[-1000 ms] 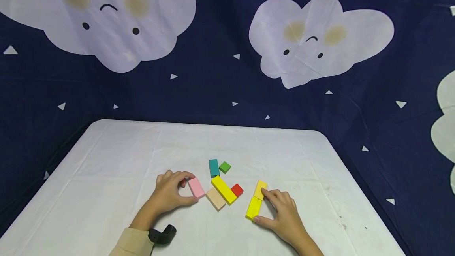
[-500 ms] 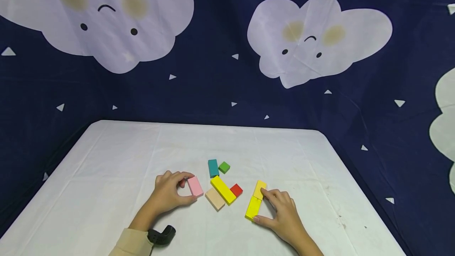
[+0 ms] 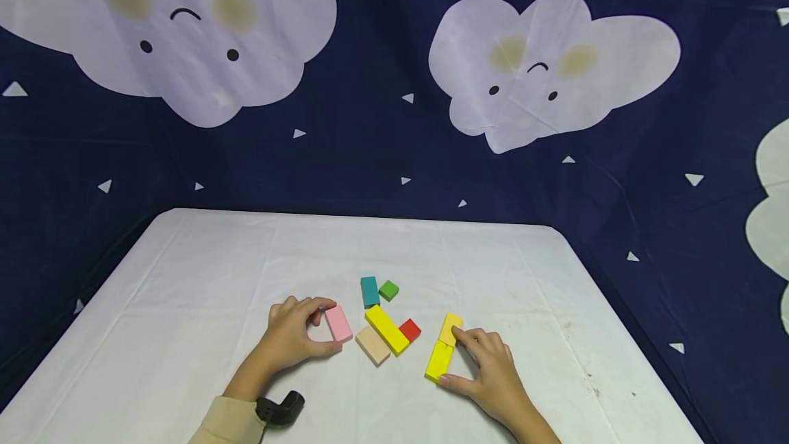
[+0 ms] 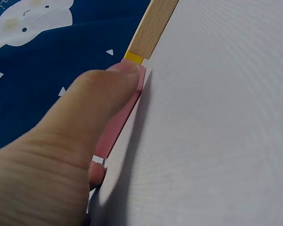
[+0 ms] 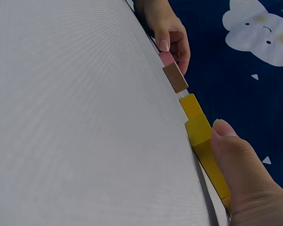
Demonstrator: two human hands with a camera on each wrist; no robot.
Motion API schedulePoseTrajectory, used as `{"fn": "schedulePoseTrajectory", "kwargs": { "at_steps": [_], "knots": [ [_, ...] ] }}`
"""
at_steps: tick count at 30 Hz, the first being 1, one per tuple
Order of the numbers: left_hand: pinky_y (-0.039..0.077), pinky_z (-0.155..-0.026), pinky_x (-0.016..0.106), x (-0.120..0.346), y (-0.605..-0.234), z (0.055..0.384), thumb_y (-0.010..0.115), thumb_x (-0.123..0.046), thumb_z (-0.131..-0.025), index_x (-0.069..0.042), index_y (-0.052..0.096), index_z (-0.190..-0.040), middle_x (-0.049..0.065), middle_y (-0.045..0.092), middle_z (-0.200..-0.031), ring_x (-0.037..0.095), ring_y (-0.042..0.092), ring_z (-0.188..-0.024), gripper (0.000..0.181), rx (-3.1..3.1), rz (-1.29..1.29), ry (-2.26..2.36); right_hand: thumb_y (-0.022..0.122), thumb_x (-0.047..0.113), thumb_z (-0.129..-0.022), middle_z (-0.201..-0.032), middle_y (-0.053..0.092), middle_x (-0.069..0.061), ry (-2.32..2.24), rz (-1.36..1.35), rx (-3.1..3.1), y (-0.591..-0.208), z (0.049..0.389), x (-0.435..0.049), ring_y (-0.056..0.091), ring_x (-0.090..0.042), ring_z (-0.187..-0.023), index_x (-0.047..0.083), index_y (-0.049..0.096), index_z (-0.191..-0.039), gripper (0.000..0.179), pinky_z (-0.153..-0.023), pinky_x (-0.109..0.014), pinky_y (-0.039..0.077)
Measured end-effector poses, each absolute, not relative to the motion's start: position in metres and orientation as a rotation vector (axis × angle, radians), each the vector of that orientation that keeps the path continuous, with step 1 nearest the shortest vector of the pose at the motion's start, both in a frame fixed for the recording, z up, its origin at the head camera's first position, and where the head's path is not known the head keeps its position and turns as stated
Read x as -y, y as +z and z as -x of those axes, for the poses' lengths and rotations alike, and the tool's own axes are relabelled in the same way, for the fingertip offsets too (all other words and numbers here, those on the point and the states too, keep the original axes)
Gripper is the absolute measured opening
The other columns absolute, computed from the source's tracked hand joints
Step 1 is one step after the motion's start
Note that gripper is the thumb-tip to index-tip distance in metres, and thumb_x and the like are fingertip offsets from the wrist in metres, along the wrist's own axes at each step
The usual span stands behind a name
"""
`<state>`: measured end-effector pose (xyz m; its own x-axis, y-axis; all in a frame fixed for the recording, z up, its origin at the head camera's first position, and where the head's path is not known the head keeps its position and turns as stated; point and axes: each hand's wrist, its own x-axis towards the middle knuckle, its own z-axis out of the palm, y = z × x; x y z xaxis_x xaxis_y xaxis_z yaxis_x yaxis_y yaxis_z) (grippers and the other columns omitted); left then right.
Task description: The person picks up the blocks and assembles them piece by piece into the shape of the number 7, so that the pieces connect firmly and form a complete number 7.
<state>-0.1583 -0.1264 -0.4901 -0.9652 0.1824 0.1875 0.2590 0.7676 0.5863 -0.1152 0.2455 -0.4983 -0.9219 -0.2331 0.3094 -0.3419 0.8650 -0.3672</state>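
My left hand (image 3: 292, 336) pinches a pink block (image 3: 338, 324) between thumb and index finger, left of the group of blocks. In the left wrist view the thumb covers part of the pink block (image 4: 118, 122). To the right, my right hand (image 3: 493, 372) grips two yellow blocks laid end to end. Its thumb is at the near end of the bright yellow block (image 3: 438, 361), and its index finger touches the side of the paler yellow block (image 3: 451, 329). From the right wrist, the thumb overlaps the bright yellow block (image 5: 200, 132).
Between the hands lie a long yellow block (image 3: 387, 329), a plain wooden block (image 3: 372, 346) and a red block (image 3: 409, 329). Behind them are a teal block (image 3: 369, 292) and a green block (image 3: 389, 290). All rest on a white-covered table (image 3: 203, 273) before a dark blue curtain (image 3: 370, 149).
The head view shifted very slightly, and the pink block moved a touch left, away from the wooden block. Otherwise both hands keep their holds and the other blocks stay put.
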Motion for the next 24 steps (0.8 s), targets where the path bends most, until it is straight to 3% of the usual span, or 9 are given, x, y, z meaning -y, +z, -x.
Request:
{"fn": "schedulePoseTrajectory", "kwargs": {
  "at_steps": [14,24],
  "knots": [
    [0.024,-0.082,0.037,0.1270,-0.4910,0.1574,0.091,-0.047,-0.061,-0.022,0.069,-0.113,-0.016,0.049,-0.079,0.009,0.039,-0.079,0.061,2.812,0.350,-1.003,0.074,0.074,-0.066,-0.116,0.059,0.013,0.638,-0.438,2.810,-0.4982,0.1151,-0.2459,0.045,-0.006,-0.106,0.023,0.060,-0.137,0.088,-0.092,-0.039,0.036],
    [0.029,-0.087,0.040,0.1267,-0.4890,0.1587,0.090,-0.047,-0.064,-0.019,0.069,-0.114,-0.012,0.059,-0.092,0.011,0.049,-0.089,0.062,2.776,0.318,-1.045,0.075,0.072,-0.067,-0.118,0.059,0.011,0.654,-0.439,2.810,-0.4970,0.1150,-0.2455,0.045,-0.007,-0.107,0.022,0.060,-0.137,0.088,-0.093,-0.041,0.036]
  ]
}}
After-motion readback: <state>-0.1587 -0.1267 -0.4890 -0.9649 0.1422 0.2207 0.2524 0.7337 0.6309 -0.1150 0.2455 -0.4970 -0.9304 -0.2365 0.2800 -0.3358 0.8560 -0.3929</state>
